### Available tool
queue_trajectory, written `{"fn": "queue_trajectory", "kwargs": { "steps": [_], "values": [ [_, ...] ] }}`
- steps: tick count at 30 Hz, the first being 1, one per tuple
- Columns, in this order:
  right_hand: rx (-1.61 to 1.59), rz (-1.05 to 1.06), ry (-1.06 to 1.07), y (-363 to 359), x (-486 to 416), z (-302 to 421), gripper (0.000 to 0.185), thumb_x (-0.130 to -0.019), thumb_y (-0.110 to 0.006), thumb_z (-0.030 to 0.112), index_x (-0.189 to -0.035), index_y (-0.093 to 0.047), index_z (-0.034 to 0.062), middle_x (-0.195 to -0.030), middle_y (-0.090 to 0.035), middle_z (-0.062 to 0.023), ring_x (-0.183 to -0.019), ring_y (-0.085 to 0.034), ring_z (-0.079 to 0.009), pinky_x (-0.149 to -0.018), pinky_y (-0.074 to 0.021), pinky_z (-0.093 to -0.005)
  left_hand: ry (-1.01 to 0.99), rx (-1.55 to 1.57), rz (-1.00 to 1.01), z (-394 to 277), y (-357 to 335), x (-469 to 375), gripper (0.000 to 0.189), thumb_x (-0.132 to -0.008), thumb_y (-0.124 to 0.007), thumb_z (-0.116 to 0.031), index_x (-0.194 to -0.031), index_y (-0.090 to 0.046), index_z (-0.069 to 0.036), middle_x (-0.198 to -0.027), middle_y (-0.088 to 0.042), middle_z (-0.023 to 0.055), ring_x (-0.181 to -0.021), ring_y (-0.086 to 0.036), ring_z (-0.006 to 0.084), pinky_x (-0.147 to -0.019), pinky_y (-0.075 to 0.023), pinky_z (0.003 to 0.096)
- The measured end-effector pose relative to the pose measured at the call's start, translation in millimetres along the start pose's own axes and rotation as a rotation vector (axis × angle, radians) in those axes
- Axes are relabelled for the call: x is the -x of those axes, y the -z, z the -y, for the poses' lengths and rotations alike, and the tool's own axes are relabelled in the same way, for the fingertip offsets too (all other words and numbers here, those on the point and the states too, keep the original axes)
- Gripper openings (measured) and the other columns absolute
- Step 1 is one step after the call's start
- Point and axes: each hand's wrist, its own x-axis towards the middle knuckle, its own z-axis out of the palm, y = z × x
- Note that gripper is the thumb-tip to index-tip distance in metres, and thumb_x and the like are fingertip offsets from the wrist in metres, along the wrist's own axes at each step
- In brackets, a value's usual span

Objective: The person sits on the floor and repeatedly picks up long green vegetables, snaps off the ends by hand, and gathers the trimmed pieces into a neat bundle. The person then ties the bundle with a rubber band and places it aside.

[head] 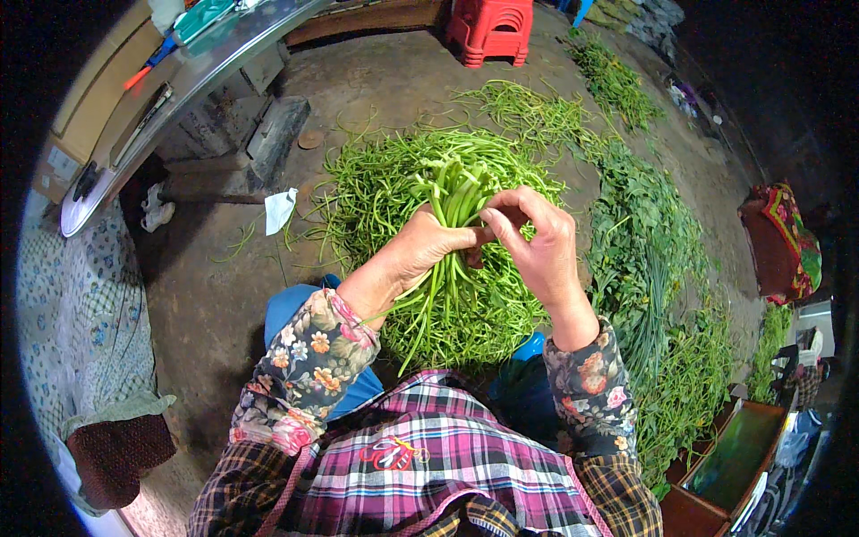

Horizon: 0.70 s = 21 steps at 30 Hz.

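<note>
My left hand (429, 241) is wrapped around a bunch of green leaf stalks (460, 191), its thumb lying across the front. Thick cut ends of the stalks point away from me, and thinner ends trail down towards my lap. On the bunch's right side is my right hand (537, 238), thumb and forefinger close together at the stalks, near the left thumb's tip. Whatever lies between those right fingertips is hidden. Beneath both hands spreads a large heap of loose green stalks (376, 194) on the floor, between my knees.
Leafy green vines (644, 201) lie along the right, with more loose stalks (530, 111) beyond the heap. Stacked red plastic stools (493, 30) stand at the back. A table edge (221, 74) curves across the upper left. A white paper scrap (280, 211) is left of the heap.
</note>
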Motion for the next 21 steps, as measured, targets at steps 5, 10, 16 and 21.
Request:
{"fn": "queue_trajectory", "kwargs": {
  "steps": [5, 10, 16, 21],
  "values": [
    [0.145, -0.166, 0.052, 2.1, -0.6, 3.3, 0.011, -0.085, -0.074, 0.004, -0.09, -0.064, 0.0017, -0.077, -0.064, -0.0048, -0.064, -0.061, -0.0114, -0.059, -0.0483, -0.0253, 0.009, -0.244, -0.032, -2.3, -12.9, 2.6, 0.028, -0.085, -0.078, -0.016, -0.105, -0.062, -0.005, -0.082, -0.064, 0.0009, -0.064, -0.062, 0.0112, -0.057, -0.0505, 0.0261],
    [0.117, -0.106, -0.021, -4.9, -1.4, 0.2, 0.013, -0.086, -0.075, 0.006, -0.088, -0.063, 0.0018, -0.072, -0.062, -0.0053, -0.062, -0.059, -0.0102, -0.058, -0.0473, -0.0249, 0.019, -0.292, -0.053, 6.7, -6.7, -0.3, 0.025, -0.084, -0.078, -0.012, -0.103, -0.062, -0.006, -0.075, -0.062, 0.0001, -0.059, -0.059, 0.0111, -0.052, -0.048, 0.027],
    [-0.074, -0.108, -0.17, 17.8, -4.5, -8.4, 0.008, -0.091, -0.069, 0.007, -0.091, -0.064, 0.0011, -0.072, -0.061, 0.0025, -0.065, -0.054, -0.004, -0.058, -0.0452, -0.0215, 0.059, -0.113, 0.054, 18.8, 4.3, -11.6, 0.014, -0.088, -0.07, -0.01, -0.099, -0.063, -0.004, -0.069, -0.059, 0.001, -0.056, -0.057, 0.0122, -0.052, -0.0486, 0.0287],
    [-0.164, -0.415, -0.349, 106.2, 28.9, -42.7, 0.019, -0.1, -0.058, 0.016, -0.093, -0.065, 0.0007, -0.073, -0.061, 0.0, -0.062, -0.056, -0.0065, -0.057, -0.046, -0.0223, 0.058, -0.19, 0.02, 27.0, 22.9, -23.4, 0.023, -0.094, -0.066, -0.022, -0.076, -0.063, -0.007, -0.066, -0.06, 0.002, -0.059, -0.059, 0.0148, -0.059, -0.0495, 0.0303]
  ]
}}
